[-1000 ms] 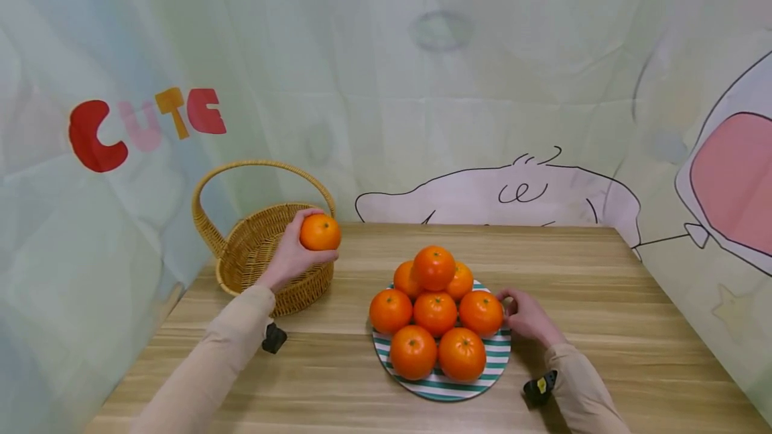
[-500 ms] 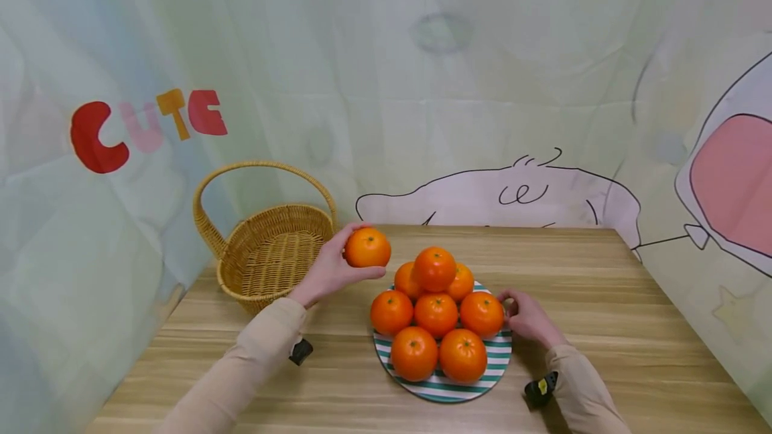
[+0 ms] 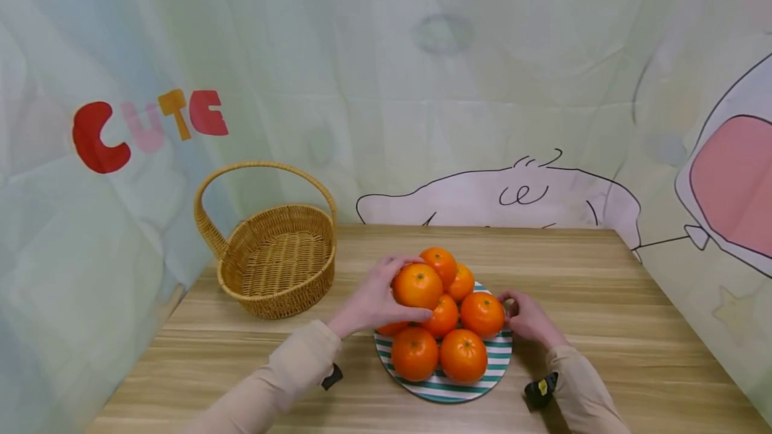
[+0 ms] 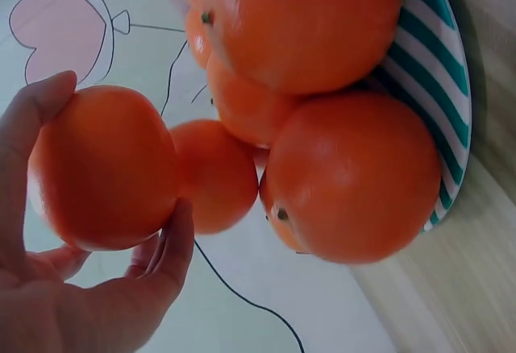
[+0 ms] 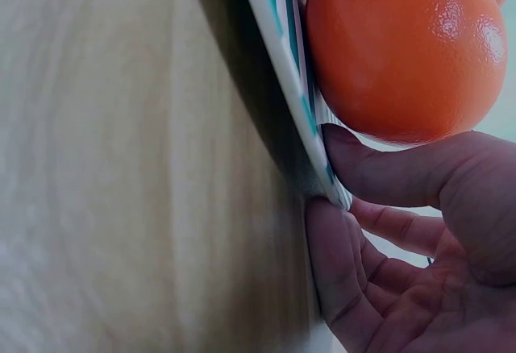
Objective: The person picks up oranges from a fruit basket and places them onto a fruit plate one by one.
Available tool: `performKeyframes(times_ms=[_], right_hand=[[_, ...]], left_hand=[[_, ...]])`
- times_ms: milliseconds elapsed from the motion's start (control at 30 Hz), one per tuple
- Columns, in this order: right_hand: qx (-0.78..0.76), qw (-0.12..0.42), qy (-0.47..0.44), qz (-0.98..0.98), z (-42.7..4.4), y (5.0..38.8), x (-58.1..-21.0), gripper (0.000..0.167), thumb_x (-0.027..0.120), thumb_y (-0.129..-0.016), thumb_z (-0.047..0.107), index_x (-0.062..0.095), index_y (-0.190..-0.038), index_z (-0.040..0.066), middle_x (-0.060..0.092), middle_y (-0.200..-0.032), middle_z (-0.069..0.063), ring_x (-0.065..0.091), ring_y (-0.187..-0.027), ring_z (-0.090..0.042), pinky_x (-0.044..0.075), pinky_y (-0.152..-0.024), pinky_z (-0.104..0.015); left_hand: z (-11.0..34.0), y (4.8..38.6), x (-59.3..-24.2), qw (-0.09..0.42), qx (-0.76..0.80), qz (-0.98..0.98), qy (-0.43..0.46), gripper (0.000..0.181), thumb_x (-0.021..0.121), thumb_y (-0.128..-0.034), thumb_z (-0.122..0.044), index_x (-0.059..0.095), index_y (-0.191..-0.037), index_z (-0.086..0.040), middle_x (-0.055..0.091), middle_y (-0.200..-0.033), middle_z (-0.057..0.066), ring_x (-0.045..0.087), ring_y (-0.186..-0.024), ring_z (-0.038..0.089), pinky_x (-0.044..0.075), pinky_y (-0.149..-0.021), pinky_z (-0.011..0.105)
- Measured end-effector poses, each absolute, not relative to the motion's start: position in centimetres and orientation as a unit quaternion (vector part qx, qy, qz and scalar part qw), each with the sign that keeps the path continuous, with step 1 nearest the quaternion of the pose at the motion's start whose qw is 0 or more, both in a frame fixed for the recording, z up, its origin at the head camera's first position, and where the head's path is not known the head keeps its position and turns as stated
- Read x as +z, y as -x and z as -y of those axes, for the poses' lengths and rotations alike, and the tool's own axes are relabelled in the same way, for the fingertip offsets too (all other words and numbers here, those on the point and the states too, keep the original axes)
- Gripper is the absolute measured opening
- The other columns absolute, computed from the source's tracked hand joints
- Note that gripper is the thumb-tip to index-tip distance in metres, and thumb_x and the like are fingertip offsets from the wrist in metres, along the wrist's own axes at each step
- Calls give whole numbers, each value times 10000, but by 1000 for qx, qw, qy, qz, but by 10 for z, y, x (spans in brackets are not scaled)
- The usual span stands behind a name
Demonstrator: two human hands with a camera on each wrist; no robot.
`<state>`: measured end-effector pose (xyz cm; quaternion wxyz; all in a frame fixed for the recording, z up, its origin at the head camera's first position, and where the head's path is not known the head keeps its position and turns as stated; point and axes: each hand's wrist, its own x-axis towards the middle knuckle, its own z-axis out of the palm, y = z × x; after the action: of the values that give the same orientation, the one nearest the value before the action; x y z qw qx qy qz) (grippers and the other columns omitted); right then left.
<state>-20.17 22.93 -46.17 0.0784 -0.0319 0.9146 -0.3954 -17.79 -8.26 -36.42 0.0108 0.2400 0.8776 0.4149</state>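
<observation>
My left hand [image 3: 375, 300] grips an orange [image 3: 417, 285] between thumb and fingers, over the left side of a pile of oranges. In the left wrist view that orange [image 4: 109, 168] is held in front of the piled ones. The pile sits on a round plate with green and white stripes [image 3: 443, 392]; one orange [image 3: 440, 265] rests on top at the back, and the held one partly hides those at the left. At the plate's right edge my right hand [image 3: 531, 319] pinches the rim [image 5: 294, 87], thumb above and fingers below, close to an orange [image 5: 407, 51].
A wicker basket [image 3: 277, 297] with a tall arched handle stands at the back left of the wooden table [image 3: 579, 266]. Its inside shows only woven bottom. A printed curtain [image 3: 386, 99] hangs behind and at both sides.
My left hand has carried the orange from above the basket's right side rightward and down to the pile. The right hand has stayed at the plate's edge.
</observation>
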Motion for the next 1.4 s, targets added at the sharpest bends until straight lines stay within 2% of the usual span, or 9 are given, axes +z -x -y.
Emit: performKeyframes(times_ms=[267, 433, 667, 1100, 1400], right_hand=[[-397, 75, 34, -914, -229, 201, -463, 380, 597, -785, -80, 585, -1164, -50, 511, -791, -92, 486, -677, -202, 436, -584, -288], [-394, 75, 36, -915, -229, 201, -461, 379, 598, -789, -77, 581, -1167, -53, 513, -794, -96, 485, -682, -205, 429, -596, -297], [-393, 82, 26, -915, -229, 202, -461, 382, 610, -797, -70, 589, -1177, -37, 529, -818, -102, 492, -710, -215, 432, -618, -307], [-390, 81, 25, -917, -229, 201, -461, 380, 623, -797, -61, 596, -1174, -27, 536, -812, -97, 493, -713, -214, 426, -623, -306], [-390, 80, 25, -917, -229, 201, -461, 379, 624, -796, -60, 596, -1173, -26, 536, -810, -96, 493, -718, -214, 422, -628, -305]], left_hand=[[71, 169, -373, 46, 397, -881, -254, 714, 861, -736, -433, 528, -1337, -238, 527, -1337, 102, 497, -1200, 296, 498, -943, 510], [66, 167, -376, 50, 380, -885, -265, 721, 858, -734, -446, 525, -1332, -219, 540, -1323, 63, 505, -1173, 256, 485, -947, 472], [60, 164, -376, 69, 354, -898, -251, 715, 834, -746, -507, 512, -1332, -254, 541, -1320, 23, 516, -1162, 233, 479, -951, 469], [56, 163, -384, 48, 333, -903, -267, 717, 831, -738, -531, 511, -1315, -252, 555, -1236, 6, 548, -1100, 171, 486, -917, 398], [55, 163, -384, 53, 334, -902, -269, 717, 834, -730, -539, 512, -1307, -258, 560, -1206, -10, 539, -1079, 149, 483, -912, 368]])
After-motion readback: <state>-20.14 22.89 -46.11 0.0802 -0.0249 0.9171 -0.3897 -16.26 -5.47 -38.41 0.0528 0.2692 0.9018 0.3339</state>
